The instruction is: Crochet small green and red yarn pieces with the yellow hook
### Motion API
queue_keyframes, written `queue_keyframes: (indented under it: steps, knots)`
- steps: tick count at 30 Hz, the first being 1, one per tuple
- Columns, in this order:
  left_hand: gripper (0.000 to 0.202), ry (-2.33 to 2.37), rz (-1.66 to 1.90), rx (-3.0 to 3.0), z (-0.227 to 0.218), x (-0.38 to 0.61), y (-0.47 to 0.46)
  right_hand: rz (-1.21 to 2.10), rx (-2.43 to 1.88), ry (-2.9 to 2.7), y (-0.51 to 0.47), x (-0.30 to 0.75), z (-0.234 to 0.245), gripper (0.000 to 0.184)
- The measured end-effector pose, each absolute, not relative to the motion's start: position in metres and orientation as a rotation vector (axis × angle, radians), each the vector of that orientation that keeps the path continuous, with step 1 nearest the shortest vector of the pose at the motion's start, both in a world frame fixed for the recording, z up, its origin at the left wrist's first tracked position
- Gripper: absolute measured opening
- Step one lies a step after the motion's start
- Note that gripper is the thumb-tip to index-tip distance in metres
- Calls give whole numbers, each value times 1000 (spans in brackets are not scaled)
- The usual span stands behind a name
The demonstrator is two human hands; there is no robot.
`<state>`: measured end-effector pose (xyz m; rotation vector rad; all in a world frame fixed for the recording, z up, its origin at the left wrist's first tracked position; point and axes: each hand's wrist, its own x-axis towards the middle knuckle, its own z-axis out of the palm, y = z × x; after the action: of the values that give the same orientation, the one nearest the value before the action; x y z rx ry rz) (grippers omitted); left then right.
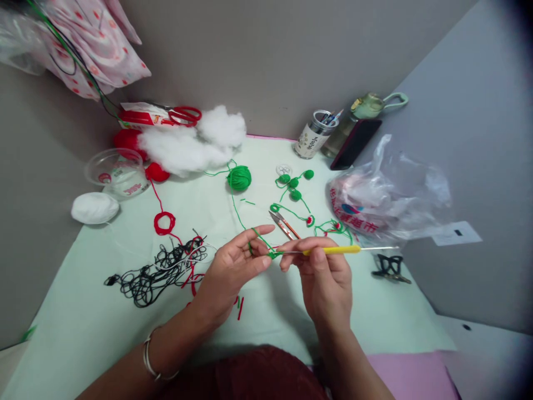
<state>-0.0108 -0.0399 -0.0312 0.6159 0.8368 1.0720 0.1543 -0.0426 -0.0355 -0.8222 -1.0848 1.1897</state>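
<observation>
Between the fingertips of my left hand (237,261) is a small piece of green crochet (273,254), with green yarn looped over the raised index finger. That strand runs back to a green yarn ball (239,178). My right hand (327,272) grips a crochet hook (333,250) by its yellow handle, and the metal tip points left into the green stitches. Orange-handled thread snips (285,225) lie on the cloth just beyond my fingers. Small green crocheted balls (295,194) and a little red-and-white piece (310,221) rest behind them.
Tangled black cord (150,278) lies at left, near a red yarn coil (164,223) and a white yarn ball (95,208). White stuffing (183,150), red scissors (185,115) and a clear tub (125,178) stand behind. At right are a plastic bag (375,194), pen can (314,136) and phone (356,144).
</observation>
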Motion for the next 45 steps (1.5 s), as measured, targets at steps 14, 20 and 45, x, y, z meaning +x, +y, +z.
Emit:
queue_keyframes:
  steps: [14, 20, 45]
  knots:
    - [37, 927, 1120, 681, -31, -8, -41, 906, -912, -1405, -49, 160, -31, 21]
    - [34, 1001, 1144, 727, -34, -8, -43, 665, -937, -1650, -52, 162, -29, 24]
    - [44, 815, 1038, 489, -23, -8, -39, 791, -932, -1388, -45, 156, -31, 19]
